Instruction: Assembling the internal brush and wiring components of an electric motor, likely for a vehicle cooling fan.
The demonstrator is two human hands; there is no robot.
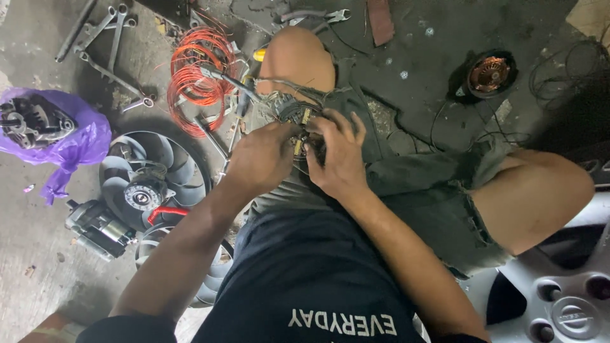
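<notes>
Evidently, both hands were closed on a small wound motor part (297, 117) resting on the person's thigh, above the concrete floor (38, 209). The left hand (260, 159) pinched its near-left side, fingers clenched around it; the right hand (340, 155) curled over its right side, fingers (340, 124) pressed onto the top. The part lay directly ahead of both sets of fingers, between them, with neither hand clearly nearer; its long axis could not be judged, being largely covered. Thin wires trailed from it toward the orange wire coil (197, 76) on the floor to the left. A grey fan (155, 178) and a purple bag (70, 143) lay further left, well apart.
</notes>
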